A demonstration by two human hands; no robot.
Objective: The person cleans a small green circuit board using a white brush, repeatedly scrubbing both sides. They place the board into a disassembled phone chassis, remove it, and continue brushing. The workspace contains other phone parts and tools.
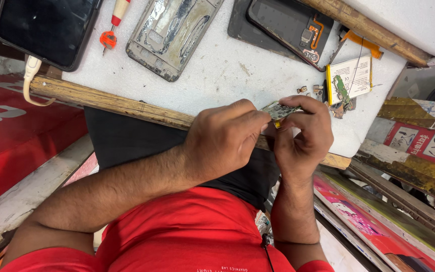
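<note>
- The white foam mat (227, 70) covers the bench on a wooden board (112, 103). The hands work just over its near edge, so anything that slips would probably fall into the lap rather than onto the mat. Working further in over the foam looks safer.
- A phone with a dark screen (46, 27) lies at the far left corner, well apart from the hands.
- A bare metal phone mid-frame (169, 35) lies beside it, and an opened phone with an orange flex cable (290, 27) lies to the right.
- The left hand (222, 138) is curled, its fingertips pinched together on the near end of a small circuit board (280, 110).
- The right hand (303, 136) is also closed, with thumb and forefinger gripping the board's other end. Something small and yellow shows under the board between the hands, but what it is cannot be told.
- A white battery with a yellow edge (351, 75) lies just beyond the right hand.
- A red-and-white screwdriver (112, 30) lies between the dark phone and the mid-frame.
- The circuit board is held in the air between both hands, close above the mat's edge. A light grip on its edges seems best, since such a thin board would likely flex.
- Tiny loose parts (308, 90) lie near the battery and could easily be brushed away.
</note>
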